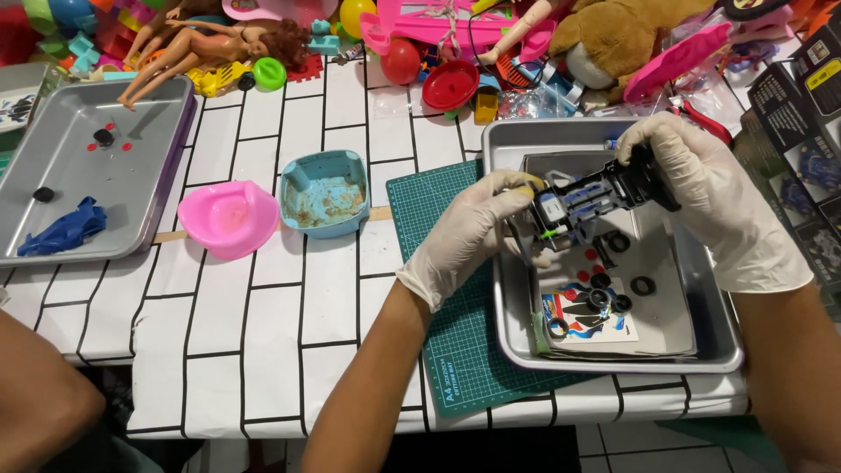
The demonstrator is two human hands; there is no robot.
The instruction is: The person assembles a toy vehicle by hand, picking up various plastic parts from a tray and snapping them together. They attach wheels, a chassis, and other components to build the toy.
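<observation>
Both my hands wear white gloves and hold a small black toy car chassis [585, 194] above a metal tray [701, 263]. My left hand [469, 232] pinches its near end, where a small light part sits. My right hand [701, 188] grips the far end from above. In the tray below lie several small black tyres [642, 285], red round pieces [571, 294] and a colourful sticker sheet [583, 320]. The tray rests on a green cutting mat [455, 350].
A second metal tray [131, 105] at the left holds a blue car shell [66, 228] and small black parts. A pink bowl [228, 217] and a teal bowl [324, 193] stand mid-table. Dolls, a plush bear [622, 31] and plastic toys crowd the far edge. Dark boxes [802, 114] stand at right.
</observation>
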